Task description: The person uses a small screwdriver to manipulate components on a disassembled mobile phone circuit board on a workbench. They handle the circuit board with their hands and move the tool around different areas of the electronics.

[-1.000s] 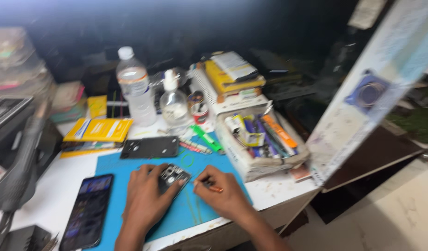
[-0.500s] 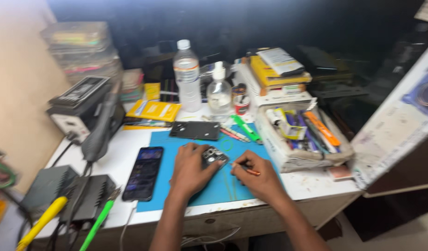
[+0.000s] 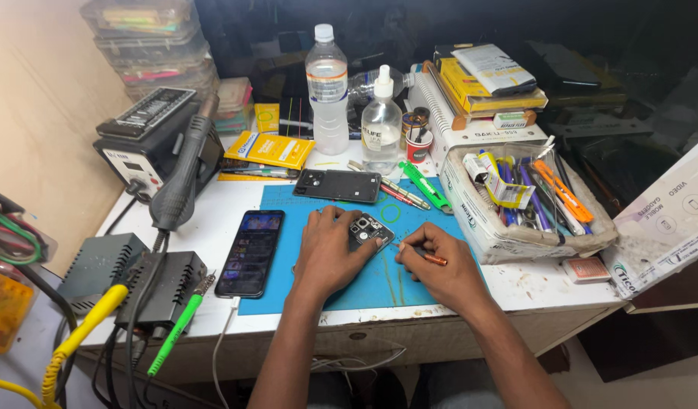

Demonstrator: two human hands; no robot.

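On the blue mat, a dark phone part with camera openings is pinned under the fingertips of the left hand, whose fingers are spread narrowly over it. Just to its right, a thin orange-tipped tool is pinched in the closed fingers of the right hand.

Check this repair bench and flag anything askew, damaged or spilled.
No spill shows. The torn white cardboard box of pens sags open at its front wall. Under the left hand, the phone part lies with its inside exposed.
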